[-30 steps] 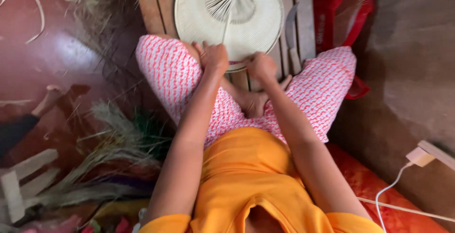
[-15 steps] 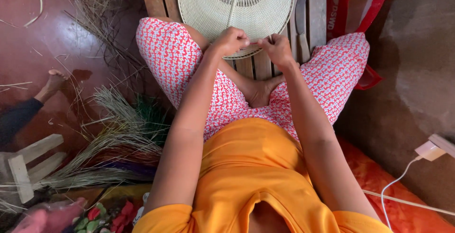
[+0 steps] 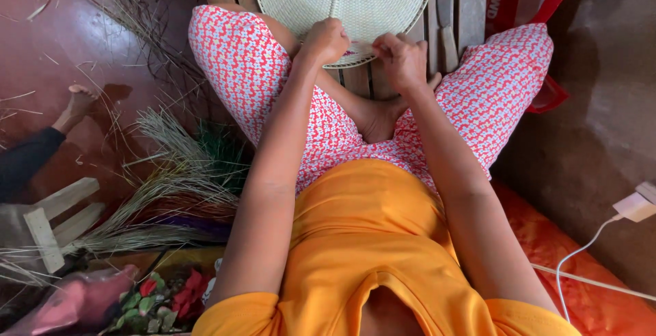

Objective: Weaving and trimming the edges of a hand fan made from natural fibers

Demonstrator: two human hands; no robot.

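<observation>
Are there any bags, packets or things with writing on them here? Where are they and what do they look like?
Red bag with pale lettering: top right, beside the wooden slatted bench, partly hidden by a knee.
Clear plastic bag of pink and red stuff: bottom left on the floor, crumpled, next to the red-flowered cloth.
White plug block with a white cable: right edge, small and boxy; no label can be made out.
No screens or signs.

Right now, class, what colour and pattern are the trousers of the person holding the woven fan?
The trousers are white with a dense small red print, seen best in the head view.
</observation>
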